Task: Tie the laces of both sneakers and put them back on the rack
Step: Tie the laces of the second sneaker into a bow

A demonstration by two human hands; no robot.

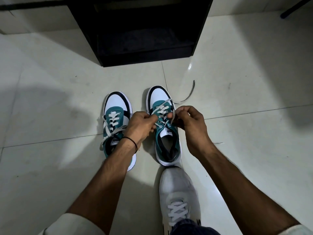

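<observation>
Two teal, white and black sneakers stand side by side on the floor, toes pointing away from me. Over the right sneaker (166,139), my left hand (140,125) pinches one grey lace end and my right hand (189,122) pinches the other. A free lace tail (187,97) trails off to the right across the tile. The left sneaker (116,109) has loose laces hanging down its left side; my left wrist covers its heel part. The black rack (147,31) stands just beyond the sneakers, with its low shelf dark.
My own foot in a white lace-up shoe (177,194) rests right behind the right sneaker. Pale glossy floor tiles (50,99) spread to both sides. A dark chair leg or bar (294,7) shows at the top right.
</observation>
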